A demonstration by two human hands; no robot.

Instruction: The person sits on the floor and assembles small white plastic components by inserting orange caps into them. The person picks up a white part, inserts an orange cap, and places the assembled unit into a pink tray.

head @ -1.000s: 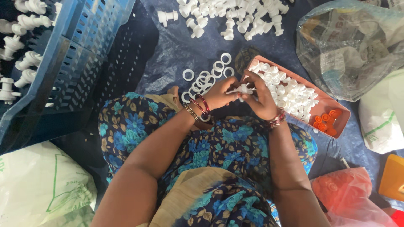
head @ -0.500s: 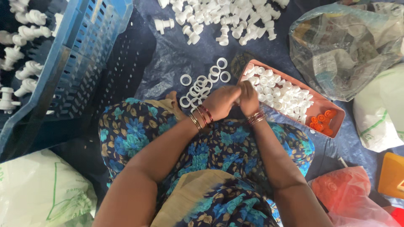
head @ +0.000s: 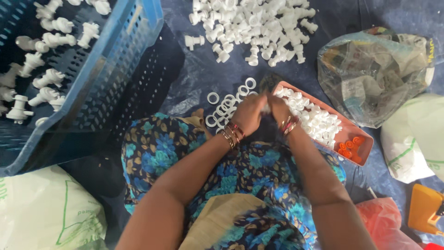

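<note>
Seated person viewed from above. Left hand (head: 249, 113) and right hand (head: 279, 109) are pressed together with fingers curled shut around a small white piece (head: 266, 109), barely visible between them; how it is gripped cannot be told. The hands hover over the near end of a salmon tray (head: 365, 150) holding white caps (head: 314, 120) and orange caps (head: 349, 148). Largest nearby: blue crate (head: 111, 69) with white fittings at left; clear bag (head: 370, 74) at right; a heap of white fittings (head: 249, 23) beyond; white rings (head: 226, 104) just left of the hands.
</note>
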